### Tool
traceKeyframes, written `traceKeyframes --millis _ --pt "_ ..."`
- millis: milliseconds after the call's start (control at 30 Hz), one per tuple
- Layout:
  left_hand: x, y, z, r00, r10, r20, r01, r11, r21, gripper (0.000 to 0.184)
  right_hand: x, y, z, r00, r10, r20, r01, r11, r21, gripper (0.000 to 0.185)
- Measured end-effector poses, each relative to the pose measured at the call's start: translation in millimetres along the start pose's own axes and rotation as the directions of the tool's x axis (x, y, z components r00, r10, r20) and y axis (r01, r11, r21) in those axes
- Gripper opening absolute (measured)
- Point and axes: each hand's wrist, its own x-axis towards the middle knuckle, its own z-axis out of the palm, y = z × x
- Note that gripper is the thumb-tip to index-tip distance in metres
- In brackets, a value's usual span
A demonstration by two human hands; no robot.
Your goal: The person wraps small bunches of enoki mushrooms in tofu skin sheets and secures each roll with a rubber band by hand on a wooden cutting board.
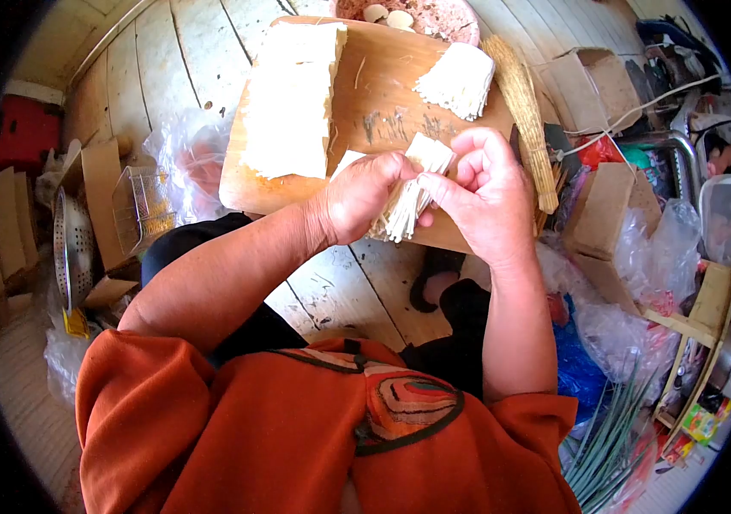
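A bundle of pale noodle-like strips (406, 206) is between my hands, over the near edge of a wooden board (383, 81). My left hand (365, 193) is closed round its left side, thumb near the top. From the right, my right hand (487, 195) pinches at the bundle with thumb and forefinger, its other fingers loosely curled. A stack of white sheets (293, 103) covers the board's left part. At the far right of the board lies another bundle of white strips (458, 79). A small white piece is partly hidden behind my left hand.
A straw brush (521, 111) lies along the board's right edge. Beyond the board stands a pinkish bowl (447, 15) with pale pieces in it. Cardboard boxes (601, 210) and plastic bags (661, 236) crowd the right; a metal colander (72, 244) and wire basket (141, 206) stand left.
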Motion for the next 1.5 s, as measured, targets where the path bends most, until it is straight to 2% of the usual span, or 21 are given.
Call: traceKeyframes --millis 67,133,233,333,433,467,533,667,800,867,900,967,1000,1100,1133,1167,1233,1267,1300,1400,1500 --pt "-2.0 3.4 -0.4 0.999 -0.025 0.031 0.026 0.999 -0.038 0.045 3.0 8.5 0.7 0.997 -0.07 -0.018 0.069 0.998 -0.01 0.028" --pt "-1.1 3.6 -2.9 0.997 -0.049 0.065 0.054 0.996 -0.075 0.046 4.9 13.1 0.3 0.989 -0.061 0.136 0.031 0.977 0.211 0.031" --pt "-0.1 4.0 -5.8 0.988 -0.046 0.145 0.064 0.991 -0.119 0.047 6.3 17.1 2.7 0.998 -0.053 0.031 0.042 0.956 0.29 0.029" --pt "-2.4 5.7 -3.1 0.982 -0.06 0.178 0.075 0.994 -0.075 0.046 6.9 18.0 1.0 0.998 -0.063 0.018 0.058 0.976 0.212 0.024" --pt "-2.2 1.2 -3.7 0.975 0.066 0.211 -0.123 0.956 0.267 0.039 8.1 23.1 3.5 0.992 -0.121 0.024 0.118 0.987 0.106 0.023" --pt "-4.0 1.8 -5.3 0.978 0.017 0.207 -0.065 0.971 0.228 0.039 7.3 21.5 5.2 0.993 -0.12 0.025 0.116 0.988 0.106 0.023" --pt "-5.5 -0.4 -7.1 0.983 0.0 0.183 -0.037 0.98 0.197 0.037 5.1 14.9 8.9 0.994 0.016 0.109 -0.061 0.903 0.426 0.025" --pt "-10.0 9.7 -4.4 0.974 -0.115 0.194 0.081 0.981 0.178 0.034 5.0 9.6 2.7 0.983 0.026 0.181 -0.111 0.87 0.479 0.024" --pt "-13.8 18.9 -2.9 0.958 -0.198 0.206 0.155 0.966 0.206 0.037 7.2 10.3 -1.0 0.927 -0.036 0.375 -0.18 0.831 0.525 0.016" --pt "-10.3 19.4 -4.0 0.954 -0.153 0.258 0.033 0.909 0.415 0.041 7.8 12.7 0.3 0.922 -0.033 0.387 -0.191 0.83 0.524 0.013" --pt "-12.3 19.7 -2.6 0.953 -0.155 0.259 0.036 0.91 0.414 0.041 9.8 17.8 2.3 0.94 -0.056 0.337 -0.119 0.871 0.476 0.011" --pt "-19.6 19.3 3.3 0.994 0.03 0.102 -0.093 0.704 0.704 0.047 10.8 21.0 4.0 0.956 -0.079 0.284 -0.05 0.906 0.42 0.009" --pt "-18.5 8.9 6.7 0.97 0.226 0.095 -0.212 0.581 0.786 0.043 10.6 20.3 6.0 0.963 -0.032 0.269 -0.08 0.915 0.397 0.008" --pt "-13.4 0.6 4.4 0.981 0.194 0.029 -0.137 0.573 0.808 0.042 9.6 15.6 10.7 0.968 0.044 0.246 -0.133 0.924 0.359 0.009" --pt "-11.1 -1.7 1.3 0.999 0.041 0.001 -0.031 0.737 0.675 0.038 9.3 13.5 10.4 0.968 0.069 0.24 -0.152 0.925 0.347 0.01" --pt "-9.4 -3.7 -2.7 0.999 0.038 0.004 -0.03 0.736 0.676 0.038 9.2 11.1 8.4 0.969 0.071 0.237 -0.153 0.925 0.349 0.01" --pt "-8.0 1.0 -4.2 0.993 0.067 0.093 -0.103 0.877 0.47 0.033 11.3 6.8 3.4 0.948 0.182 0.261 -0.297 0.799 0.523 0.02" --pt "-9.1 3.5 -3.5 0.997 0.024 0.076 -0.046 0.953 0.3 0.029 13.9 9.8 0.2 0.955 0.158 0.252 -0.283 0.742 0.607 0.03" --pt "-15.3 16.6 5.6 0.998 -0.053 0.033 0.044 0.972 0.229 0.029 13.5 2.1 -6.6 0.963 0.146 0.229 -0.262 0.721 0.641 0.033" --pt "-11.3 14.4 -1.7 0.997 -0.023 0.069 0.029 0.995 -0.092 0.031 11.5 1.5 -9.3 0.978 0.184 0.098 -0.204 0.76 0.617 0.025" --pt "-6.7 15.7 -8.8 0.991 0.055 0.118 -0.032 0.982 -0.188 0.039 8.3 8.9 -2.8 0.986 0.122 0.114 -0.161 0.88 0.447 0.013"
